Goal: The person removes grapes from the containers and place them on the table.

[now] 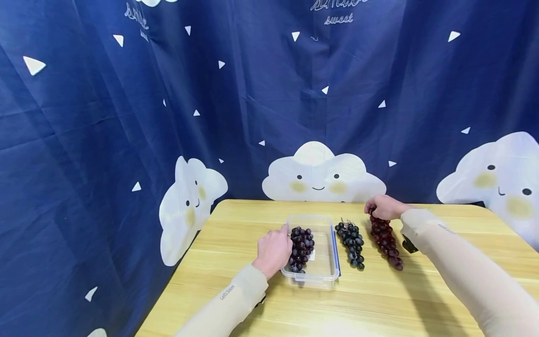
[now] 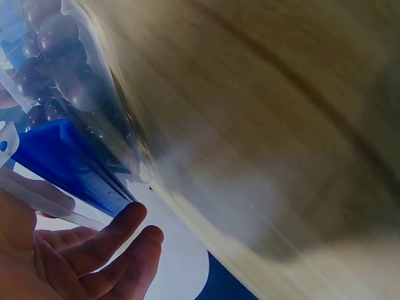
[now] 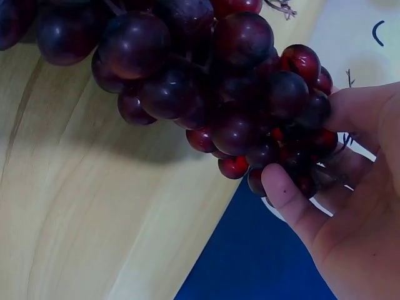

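A clear plastic container [image 1: 323,243] with a blue seal strip stands on the table, holding a bunch of dark purple grapes [image 1: 301,245]. My left hand [image 1: 273,249] grips its left side; in the left wrist view the fingers [image 2: 106,247] are bent beside a blue strip [image 2: 69,165] and a clear flap. Right of the container lies a bunch of black grapes [image 1: 352,243]. Farther right, my right hand [image 1: 386,207] holds the stem end of a bunch of red grapes [image 1: 384,238]. In the right wrist view, thumb and fingers close round the narrow end of the red grapes [image 3: 231,125].
The light wooden table [image 1: 240,220] ends at a blue curtain [image 1: 261,103] with printed white clouds. The black grapes lie between the container and the red bunch. A dark band sits at the right wrist.
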Tool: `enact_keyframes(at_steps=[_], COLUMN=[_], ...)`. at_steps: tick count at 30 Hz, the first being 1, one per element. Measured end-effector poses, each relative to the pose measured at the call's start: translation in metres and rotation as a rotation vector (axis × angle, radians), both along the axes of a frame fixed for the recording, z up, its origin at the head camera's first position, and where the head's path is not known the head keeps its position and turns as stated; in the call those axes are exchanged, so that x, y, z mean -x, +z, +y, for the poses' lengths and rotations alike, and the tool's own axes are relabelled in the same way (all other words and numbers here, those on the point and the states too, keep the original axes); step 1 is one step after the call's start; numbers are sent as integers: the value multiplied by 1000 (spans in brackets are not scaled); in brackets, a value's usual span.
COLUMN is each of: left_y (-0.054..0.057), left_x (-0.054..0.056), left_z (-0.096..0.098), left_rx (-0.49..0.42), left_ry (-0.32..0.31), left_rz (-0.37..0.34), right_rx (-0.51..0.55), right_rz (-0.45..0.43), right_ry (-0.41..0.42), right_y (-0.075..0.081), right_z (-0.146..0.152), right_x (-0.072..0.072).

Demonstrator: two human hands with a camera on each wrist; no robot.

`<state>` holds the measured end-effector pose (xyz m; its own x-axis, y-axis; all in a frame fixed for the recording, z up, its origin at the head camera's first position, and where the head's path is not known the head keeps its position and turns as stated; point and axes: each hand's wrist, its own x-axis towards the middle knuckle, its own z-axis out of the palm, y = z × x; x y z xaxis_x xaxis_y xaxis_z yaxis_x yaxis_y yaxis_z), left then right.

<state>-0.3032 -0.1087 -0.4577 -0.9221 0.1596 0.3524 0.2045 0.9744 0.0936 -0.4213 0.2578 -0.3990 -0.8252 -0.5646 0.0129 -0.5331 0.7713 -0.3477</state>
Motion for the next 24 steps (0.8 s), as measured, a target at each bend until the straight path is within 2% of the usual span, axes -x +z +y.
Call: enact_keyframes(at_steps=[8, 12, 15, 24], left_y=[-1, -2, -2, 0], left_x=[1, 1, 1, 0], left_z=[0, 0, 0, 1], left_rx=[-4, -5, -3, -16], left_ry=[4, 4, 2, 4], left_rz=[3, 3, 1, 1], right_rx=[51, 78, 71, 35], right_rz=[13, -4, -11, -27], right_ry=[-18, -59, -95, -136], right_y=[1, 0, -2, -8], right_z=[2, 4, 7, 10], right_x=[-2, -3, -5, -9])
